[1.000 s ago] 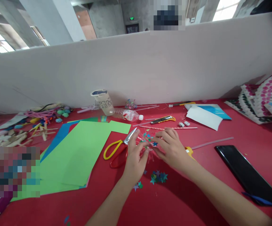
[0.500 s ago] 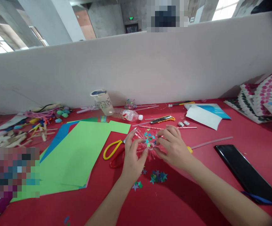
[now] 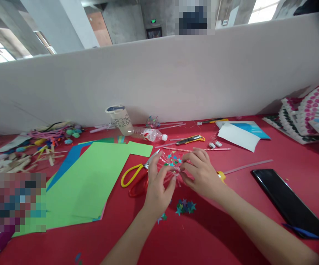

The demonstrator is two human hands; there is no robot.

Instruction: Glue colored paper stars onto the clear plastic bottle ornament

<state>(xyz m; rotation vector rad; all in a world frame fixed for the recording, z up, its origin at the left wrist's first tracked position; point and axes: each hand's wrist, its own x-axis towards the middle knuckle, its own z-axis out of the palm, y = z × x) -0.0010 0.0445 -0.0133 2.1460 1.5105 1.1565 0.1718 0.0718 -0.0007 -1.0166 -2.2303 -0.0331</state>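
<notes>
Both of my hands are closed on a small clear plastic piece with cut fringes (image 3: 173,165), dotted with tiny coloured stars, held just above the red table (image 3: 217,235). My left hand (image 3: 157,184) pinches its left side and my right hand (image 3: 200,172) grips its right side. Loose star sequins (image 3: 186,207) lie on the table just in front of my hands. Yellow-handled scissors (image 3: 133,173) rest right beside my left hand.
Green and blue paper sheets (image 3: 93,176) spread to the left. A clear bottle (image 3: 145,134) and a cup (image 3: 119,117) stand by the white partition (image 3: 159,81). A utility knife (image 3: 191,139), pink straws (image 3: 198,149), white paper (image 3: 238,138), a black phone (image 3: 289,202) and sticker sheets (image 3: 308,110) lie to the right.
My hands stayed on the fringed plastic piece, lifting it slightly and then drawing it together between the fingers. Nothing else on the table moved.
</notes>
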